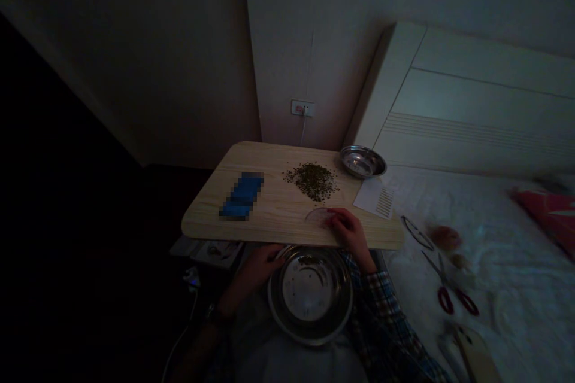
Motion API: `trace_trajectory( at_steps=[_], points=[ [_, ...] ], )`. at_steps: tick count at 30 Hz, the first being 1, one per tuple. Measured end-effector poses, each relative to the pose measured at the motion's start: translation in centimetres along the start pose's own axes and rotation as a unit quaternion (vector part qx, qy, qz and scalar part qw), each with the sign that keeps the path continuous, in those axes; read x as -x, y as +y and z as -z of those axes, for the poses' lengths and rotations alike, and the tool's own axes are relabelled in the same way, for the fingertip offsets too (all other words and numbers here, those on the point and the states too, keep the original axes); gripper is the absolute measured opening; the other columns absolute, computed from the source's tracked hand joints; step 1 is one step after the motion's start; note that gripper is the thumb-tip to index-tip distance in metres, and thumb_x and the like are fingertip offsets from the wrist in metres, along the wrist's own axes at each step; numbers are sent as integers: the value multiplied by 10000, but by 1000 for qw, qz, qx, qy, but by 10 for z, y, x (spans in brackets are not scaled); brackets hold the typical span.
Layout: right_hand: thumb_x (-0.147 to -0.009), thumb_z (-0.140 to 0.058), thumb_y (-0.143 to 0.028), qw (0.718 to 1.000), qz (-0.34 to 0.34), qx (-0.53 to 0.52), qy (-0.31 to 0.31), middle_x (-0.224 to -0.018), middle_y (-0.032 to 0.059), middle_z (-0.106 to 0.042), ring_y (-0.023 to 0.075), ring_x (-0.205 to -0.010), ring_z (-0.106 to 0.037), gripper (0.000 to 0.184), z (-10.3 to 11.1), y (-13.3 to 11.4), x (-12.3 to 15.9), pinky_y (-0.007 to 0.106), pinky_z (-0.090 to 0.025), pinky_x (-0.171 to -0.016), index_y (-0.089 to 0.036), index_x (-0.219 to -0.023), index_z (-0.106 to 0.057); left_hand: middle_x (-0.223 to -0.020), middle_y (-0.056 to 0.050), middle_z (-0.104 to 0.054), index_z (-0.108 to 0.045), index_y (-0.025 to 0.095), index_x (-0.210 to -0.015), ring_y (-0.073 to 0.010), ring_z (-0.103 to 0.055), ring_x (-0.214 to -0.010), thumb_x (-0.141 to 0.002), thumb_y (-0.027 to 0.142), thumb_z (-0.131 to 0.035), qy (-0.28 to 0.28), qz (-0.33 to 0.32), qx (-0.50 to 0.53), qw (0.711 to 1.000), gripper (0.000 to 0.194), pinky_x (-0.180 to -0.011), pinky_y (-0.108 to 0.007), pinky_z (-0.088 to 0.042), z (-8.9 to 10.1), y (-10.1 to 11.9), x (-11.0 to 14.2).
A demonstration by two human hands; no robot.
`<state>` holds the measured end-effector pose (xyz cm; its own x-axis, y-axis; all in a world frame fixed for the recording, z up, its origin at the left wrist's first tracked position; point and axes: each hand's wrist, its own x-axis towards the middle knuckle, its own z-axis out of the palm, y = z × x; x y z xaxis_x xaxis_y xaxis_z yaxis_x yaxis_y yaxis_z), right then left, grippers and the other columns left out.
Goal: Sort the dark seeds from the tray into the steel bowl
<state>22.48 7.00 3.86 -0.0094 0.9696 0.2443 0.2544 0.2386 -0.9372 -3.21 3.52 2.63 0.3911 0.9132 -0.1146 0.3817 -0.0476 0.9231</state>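
Observation:
My left hand [263, 264] is closed on the left rim of a steel bowl [309, 338], which sits at my lap just below the table's front edge. A few small grains lie inside the bowl near its far side. Over the front edge of the table, my right hand [347, 228] pinches a thin, clear, curved plastic piece [317, 215]; its exact kind is hard to make out in the dim light. Beyond that piece, a loose pile of small greenish beans [313, 179] spreads over the wooden table [274, 230].
A second steel bowl [363, 161] stands at the table's back right corner, beside a white slotted card [375, 197]. A blurred blue object [242, 196] lies on the left. On the bed at right are red-handled scissors [444, 281] and a phone-like object [476, 353].

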Motion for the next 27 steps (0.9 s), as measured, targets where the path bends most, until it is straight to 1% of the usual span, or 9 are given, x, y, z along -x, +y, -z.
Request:
trace_trajectory(
  at_steps=[3, 5, 8, 10, 15, 19, 22, 27],
  points=[
    [-821, -467, -313, 995, -1, 49, 87, -797, 44, -670, 182, -749, -606, 297, -1, 4, -1, 298, -457, -704, -167, -1055, -577, -1040, -64, -690, -652, 145, -1030, -239, -616, -958, -721, 357, -575, -2, 10, 12, 1000, 383, -856, -314, -453, 0, 1, 1],
    [-828, -443, -307, 987, 0, 85, 135, -813, 50, -673, 186, -753, -604, 306, -1, 5, 0, 306, -449, -711, -167, -1068, -570, -1044, -69, -689, -654, 147, -1027, -236, -618, -957, -727, 349, -571, -3, 2, 19, 1000, 372, -854, -311, -453, 0, 3, 1],
    [-837, -414, -301, 979, 2, 107, 174, -826, 54, -673, 186, -752, -603, 316, -2, 6, 2, 305, -443, -703, -165, -1080, -565, -1046, -70, -688, -654, 151, -1030, -238, -619, -954, -734, 362, -565, -4, -8, 23, 1000, 374, -850, -308, -453, 1, 7, 3],
    [-837, -413, -302, 979, 5, 113, 172, -822, 53, -673, 186, -749, -603, 319, -3, 6, 2, 301, -441, -693, -165, -1083, -563, -1039, -66, -691, -654, 152, -1030, -240, -621, -948, -732, 371, -565, -4, -5, 19, 1000, 381, -847, -309, -454, 1, 9, 3],
    [-834, -425, -288, 982, 12, 134, 133, -819, 47, -679, 185, -738, -609, 304, -4, 5, 2, 288, -438, -674, -174, -1073, -574, -1043, -69, -689, -659, 146, -1018, -240, -620, -954, -716, 367, -578, -1, 3, 16, 1000, 383, -855, -309, -452, 1, 6, 2],
    [-841, -429, -301, 983, 6, 137, 124, -823, 45, -684, 185, -741, -614, 307, -5, 3, 2, 288, -443, -689, -175, -1079, -576, -1030, -61, -694, -661, 155, -1013, -239, -620, -951, -729, 373, -565, -3, 0, 7, 1000, 371, -856, -315, -450, 1, 6, 2],
    [-843, -425, -307, 979, 4, 151, 134, -813, 48, -682, 186, -730, -610, 310, -6, 2, 2, 286, -440, -680, -173, -1073, -586, -1039, -59, -691, -657, 158, -1025, -240, -615, -958, -727, 358, -566, -6, 2, 4, 1000, 370, -866, -319, -446, 1, 7, 2],
    [-842, -416, -294, 971, -1, 169, 171, -815, 50, -682, 187, -729, -609, 307, -7, 2, 3, 280, -433, -659, -171, -1062, -591, -1026, -60, -696, -666, 160, -1009, -242, -618, -953, -704, 341, -587, 7, 18, 6, 1000, 364, -866, -322, -452, 1, 8, 2]
  ],
)
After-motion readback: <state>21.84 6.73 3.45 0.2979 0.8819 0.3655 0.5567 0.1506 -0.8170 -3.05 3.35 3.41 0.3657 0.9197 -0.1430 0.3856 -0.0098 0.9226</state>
